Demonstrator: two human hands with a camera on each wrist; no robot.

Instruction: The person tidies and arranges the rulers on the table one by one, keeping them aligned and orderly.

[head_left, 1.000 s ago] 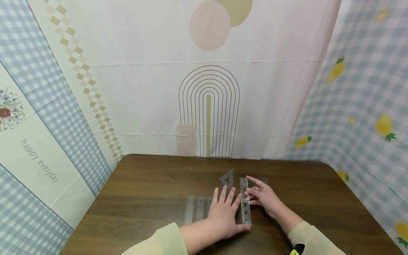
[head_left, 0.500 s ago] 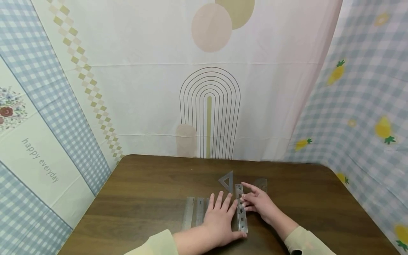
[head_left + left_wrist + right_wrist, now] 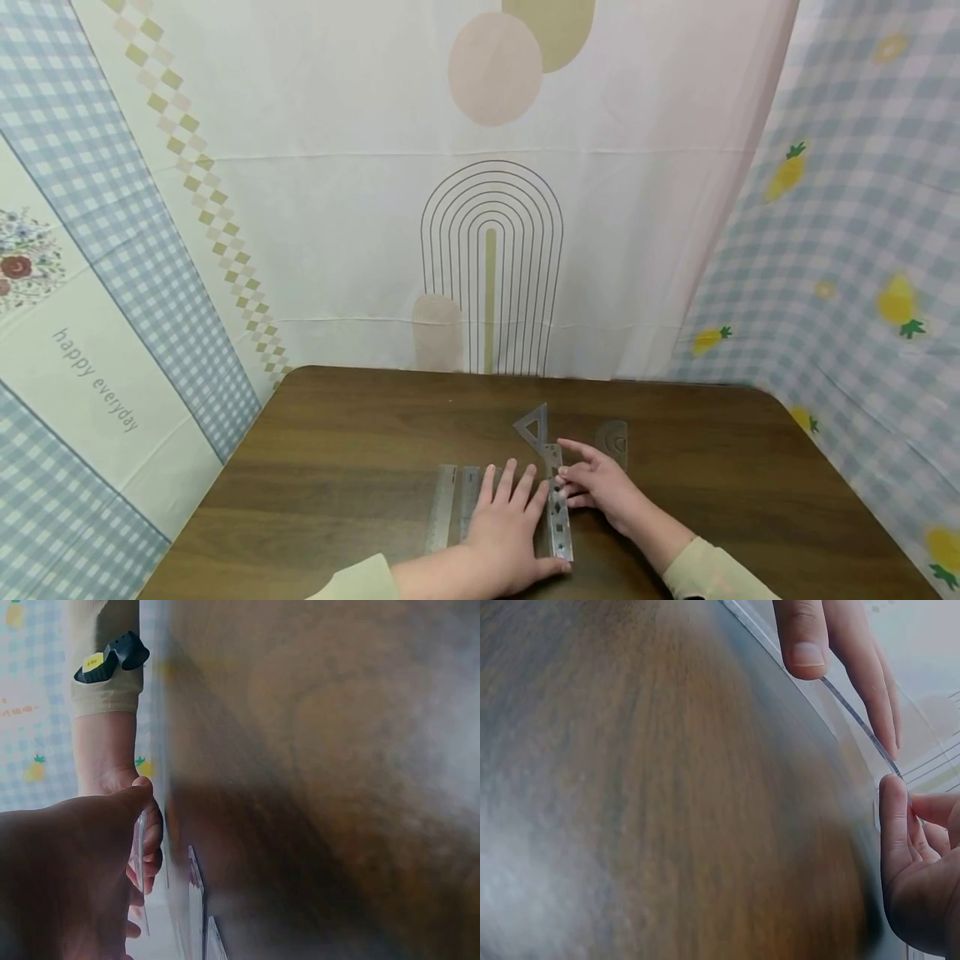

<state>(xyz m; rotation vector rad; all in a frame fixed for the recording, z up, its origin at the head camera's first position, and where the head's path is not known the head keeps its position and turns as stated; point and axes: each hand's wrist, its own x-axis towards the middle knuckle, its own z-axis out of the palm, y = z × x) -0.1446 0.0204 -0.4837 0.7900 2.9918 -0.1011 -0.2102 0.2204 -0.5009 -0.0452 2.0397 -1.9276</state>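
A clear stencil ruler [image 3: 559, 528] with cut-out shapes stands lengthwise between both hands. My left hand [image 3: 502, 533] spreads straight fingers along its left edge, and the thumb touches its near end. From the other side, my right hand [image 3: 611, 492] pinches the ruler's edge, its index finger stretched toward the far end. The left wrist view shows the held ruler [image 3: 141, 859] apart from the table surface. Two clear straight rulers, the outer one [image 3: 442, 508] and the inner one [image 3: 469, 492], lie left of the left hand, which partly covers the inner one.
A clear triangular set square [image 3: 543, 421] lies just beyond the stencil ruler's far end. Right of it, behind the right hand, lies a clear protractor [image 3: 611, 427]. All are on a brown wooden table [image 3: 352, 442], with patterned cloth [image 3: 345, 250] hanging behind and at the sides.
Both hands have carried the stencil ruler left and toward the near edge. The protractor, earlier mostly hidden by the right hand, now shows.
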